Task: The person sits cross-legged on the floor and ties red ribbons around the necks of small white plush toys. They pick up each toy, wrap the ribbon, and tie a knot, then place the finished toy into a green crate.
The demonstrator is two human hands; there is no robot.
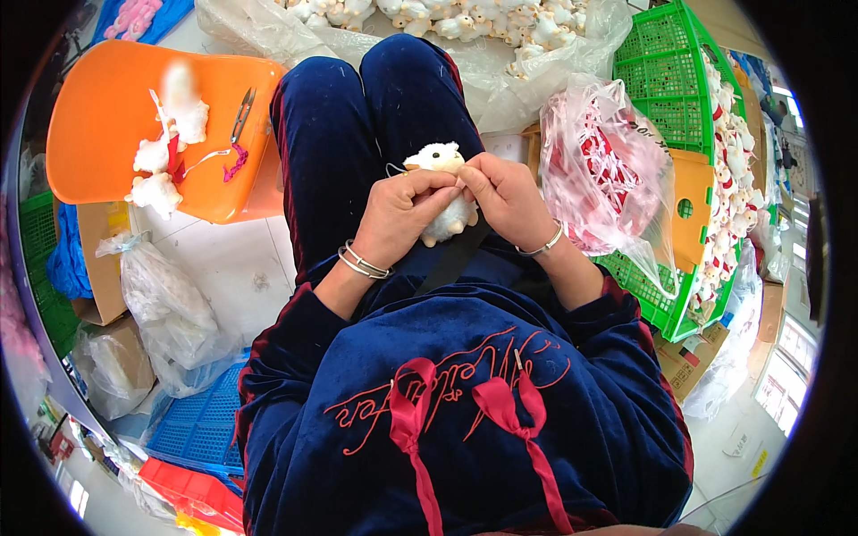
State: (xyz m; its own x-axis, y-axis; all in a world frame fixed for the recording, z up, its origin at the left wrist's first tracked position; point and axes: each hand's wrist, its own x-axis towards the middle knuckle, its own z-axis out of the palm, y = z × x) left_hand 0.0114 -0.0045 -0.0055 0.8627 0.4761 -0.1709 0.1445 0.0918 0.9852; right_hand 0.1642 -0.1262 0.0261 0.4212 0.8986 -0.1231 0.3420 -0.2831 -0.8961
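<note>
A small white plush sheep (434,158) with a dark eye lies in my lap, its head away from me and its feet toward me. My left hand (404,214) is closed, thumb and forefinger pinched at the toy's neck. From the other side my right hand (511,202) pinches at the same spot, so the fingertips of both hands meet there. Whatever thin piece sits between the fingertips is too small to make out. A thin loop of cord shows beside the toy's head. My fingers cover part of its middle.
To my left, an orange stool (98,134) holds several white plush toys (152,192), thread snips (242,116) and a purple-pink strip (236,163). On my right are a clear bag (608,170) of red-and-white ribbons and a green crate (657,67). Plush toys (474,22) lie on plastic sheeting ahead.
</note>
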